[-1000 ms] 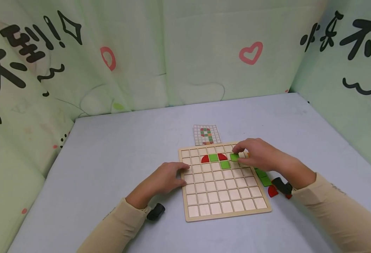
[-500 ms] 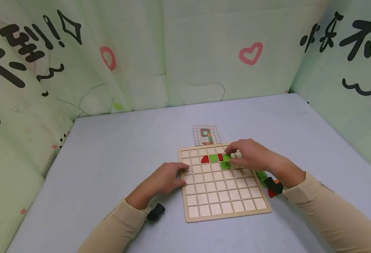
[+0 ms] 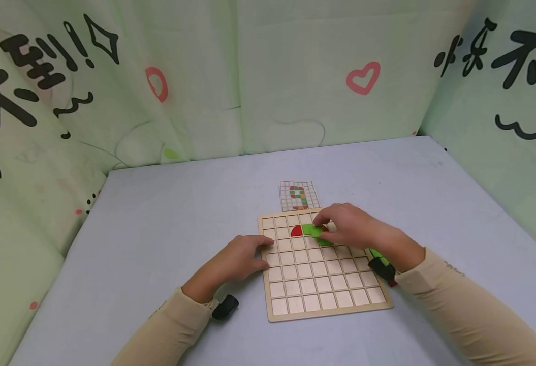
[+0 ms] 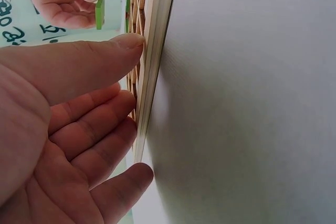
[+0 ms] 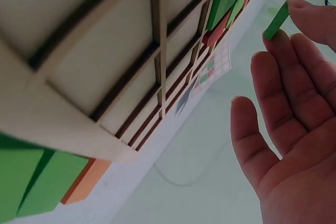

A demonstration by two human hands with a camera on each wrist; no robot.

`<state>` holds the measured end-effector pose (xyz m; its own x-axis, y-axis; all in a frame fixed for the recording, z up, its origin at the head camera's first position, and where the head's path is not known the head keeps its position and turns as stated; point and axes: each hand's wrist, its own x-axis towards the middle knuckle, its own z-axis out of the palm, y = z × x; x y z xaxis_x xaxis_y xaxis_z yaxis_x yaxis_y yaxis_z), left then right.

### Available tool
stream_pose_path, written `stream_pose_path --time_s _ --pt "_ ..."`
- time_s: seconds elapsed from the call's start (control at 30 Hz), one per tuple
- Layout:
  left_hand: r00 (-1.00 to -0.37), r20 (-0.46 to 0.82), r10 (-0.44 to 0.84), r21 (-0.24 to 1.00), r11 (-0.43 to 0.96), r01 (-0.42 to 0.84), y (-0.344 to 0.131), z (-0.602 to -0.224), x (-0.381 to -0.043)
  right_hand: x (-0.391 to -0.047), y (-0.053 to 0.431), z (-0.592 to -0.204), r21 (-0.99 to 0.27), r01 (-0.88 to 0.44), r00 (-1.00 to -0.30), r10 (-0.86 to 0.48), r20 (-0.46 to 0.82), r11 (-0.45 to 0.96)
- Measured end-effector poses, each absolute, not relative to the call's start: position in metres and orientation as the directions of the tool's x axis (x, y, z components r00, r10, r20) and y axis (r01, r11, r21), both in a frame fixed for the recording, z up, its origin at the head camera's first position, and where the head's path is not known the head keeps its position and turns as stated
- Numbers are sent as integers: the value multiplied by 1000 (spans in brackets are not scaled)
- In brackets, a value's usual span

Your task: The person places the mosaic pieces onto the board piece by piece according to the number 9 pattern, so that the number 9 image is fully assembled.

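A wooden grid board (image 3: 322, 311) lies flat on the table. My right hand (image 3: 354, 227) is over its upper rows and pinches a green square tile (image 5: 283, 14) between thumb and fingertip. In the right wrist view this tile stands clear of the grid. Below it, a red quarter-round tile (image 3: 296, 231) and green tiles (image 3: 325, 242) sit in the squares; another red one is mostly hidden behind my right fingers. My left hand (image 3: 238, 258) rests at the board's left edge, thumb and fingers (image 4: 107, 145) extended and spread against the rim.
Just behind the board lies a small card (image 3: 314, 192) printed with a coloured grid pattern. Loose green tiles (image 3: 379, 256) lie along the board's right side, partly under my right wrist, with an orange piece (image 5: 86, 181) among them. Printed curtains (image 3: 290, 101) enclose the table.
My right hand has moved left across the upper rows with the green square tile, from right of the placed tiles to over them. My left hand has stayed at the board's edge.
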<state>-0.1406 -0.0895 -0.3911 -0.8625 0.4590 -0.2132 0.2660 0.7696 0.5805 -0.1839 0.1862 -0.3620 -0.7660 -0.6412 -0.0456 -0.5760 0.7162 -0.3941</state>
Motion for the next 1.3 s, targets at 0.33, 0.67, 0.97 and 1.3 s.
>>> stream_pose_path --time_s 0.33,0.67,0.97,1.3 --pt "-860 -221 461 579 771 264 -89 -391 -140 -184 176 -366 -437 -556 -765 -641 -64 707" --pt "-861 -223 458 579 772 261 -89 -391 -140 -183 169 -368 -485 -534 -760 -644 -83 692" --pt "-861 -221 459 586 768 259 -90 -391 -142 -184 165 -369 -476 -562 -742 -666 -70 676" --pt "-857 -223 464 581 769 265 -90 -390 -141 -184 161 -371 -485 -565 -736 -674 -70 668"
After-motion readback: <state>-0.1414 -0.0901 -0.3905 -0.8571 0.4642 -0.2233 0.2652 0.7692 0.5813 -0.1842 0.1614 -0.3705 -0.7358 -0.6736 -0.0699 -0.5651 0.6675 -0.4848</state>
